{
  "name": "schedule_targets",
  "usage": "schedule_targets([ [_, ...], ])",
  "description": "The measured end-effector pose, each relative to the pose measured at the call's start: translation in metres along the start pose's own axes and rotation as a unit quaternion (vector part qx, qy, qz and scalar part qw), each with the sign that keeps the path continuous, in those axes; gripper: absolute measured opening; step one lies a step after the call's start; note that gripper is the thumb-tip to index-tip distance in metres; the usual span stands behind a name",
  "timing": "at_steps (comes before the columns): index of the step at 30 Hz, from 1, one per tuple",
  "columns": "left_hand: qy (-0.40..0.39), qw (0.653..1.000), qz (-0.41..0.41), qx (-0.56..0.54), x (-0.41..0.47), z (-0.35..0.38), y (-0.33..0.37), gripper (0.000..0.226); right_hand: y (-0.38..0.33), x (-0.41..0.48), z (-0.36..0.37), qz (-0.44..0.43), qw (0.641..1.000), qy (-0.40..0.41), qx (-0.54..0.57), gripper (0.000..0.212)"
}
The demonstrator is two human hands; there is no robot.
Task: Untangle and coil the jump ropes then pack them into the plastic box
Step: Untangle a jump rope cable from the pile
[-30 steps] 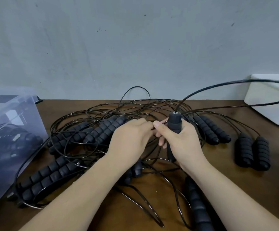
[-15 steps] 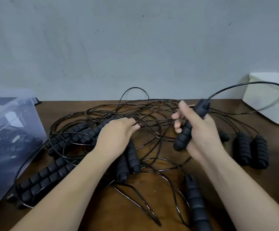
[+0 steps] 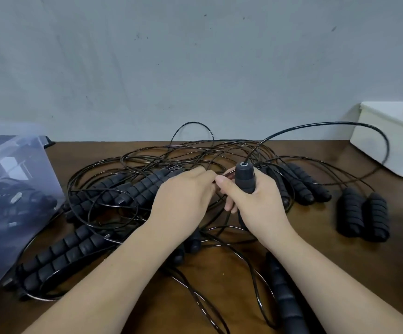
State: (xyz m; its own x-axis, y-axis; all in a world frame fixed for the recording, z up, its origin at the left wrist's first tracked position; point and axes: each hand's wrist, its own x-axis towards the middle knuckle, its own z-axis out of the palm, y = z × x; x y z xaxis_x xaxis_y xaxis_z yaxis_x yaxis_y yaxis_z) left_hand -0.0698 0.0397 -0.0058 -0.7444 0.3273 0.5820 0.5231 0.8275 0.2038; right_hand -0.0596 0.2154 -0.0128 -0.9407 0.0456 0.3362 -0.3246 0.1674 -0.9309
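Brown wooden table (image 3: 376, 268), grey wall behind. Right hand (image 3: 258, 201): fingers wrapped round one black handle (image 3: 244, 175), held upright, its cord (image 3: 316, 123) arcing toward the far right corner. Left hand (image 3: 183, 201): fingers curled, seemingly pinching a strand of the jump ropes (image 3: 145, 186), tips hidden; tangled heap, table centre, beneath both hands. Loose handle pair (image 3: 362, 213): near right edge. Plastic box (image 3: 27, 179): left edge, dark contents. White container (image 3: 393, 145): far right corner

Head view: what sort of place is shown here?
Probably a plain workroom or storage corner, not certain: a dark brown wooden table against a bare grey wall, tangled black jump ropes on it, a clear plastic box at its left.
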Motion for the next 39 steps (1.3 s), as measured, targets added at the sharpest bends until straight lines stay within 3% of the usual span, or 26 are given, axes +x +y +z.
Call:
schedule_targets([
  [5,-0.034,0.997,-0.019,-0.061,-0.002,0.007,-0.002,0.015,-0.006,0.001,-0.001,0.008,0.999,0.004,0.049,0.008],
  [15,-0.012,0.99,-0.095,-0.104,0.003,0.015,-0.025,0.01,-0.021,0.023,-0.044,0.043,0.972,0.077,0.22,0.026],
  [19,0.014,0.989,-0.093,-0.114,0.005,0.01,-0.027,0.015,-0.02,0.017,-0.026,0.043,0.98,0.053,0.187,0.011],
  [23,0.069,0.99,-0.039,-0.112,0.003,-0.003,-0.014,0.017,-0.008,0.006,-0.008,0.028,0.992,-0.026,0.121,0.016],
  [26,0.043,0.997,0.007,-0.064,0.0,-0.003,-0.004,0.019,-0.004,0.002,-0.001,0.019,0.995,-0.035,0.094,0.025],
  [31,0.011,0.998,0.017,-0.051,-0.001,0.004,-0.004,0.015,0.001,0.004,-0.004,0.019,0.998,-0.011,0.064,0.015],
  [39,-0.017,0.994,-0.063,-0.087,0.002,0.013,-0.023,0.011,-0.026,0.011,-0.028,0.026,0.975,0.034,0.219,0.024],
])
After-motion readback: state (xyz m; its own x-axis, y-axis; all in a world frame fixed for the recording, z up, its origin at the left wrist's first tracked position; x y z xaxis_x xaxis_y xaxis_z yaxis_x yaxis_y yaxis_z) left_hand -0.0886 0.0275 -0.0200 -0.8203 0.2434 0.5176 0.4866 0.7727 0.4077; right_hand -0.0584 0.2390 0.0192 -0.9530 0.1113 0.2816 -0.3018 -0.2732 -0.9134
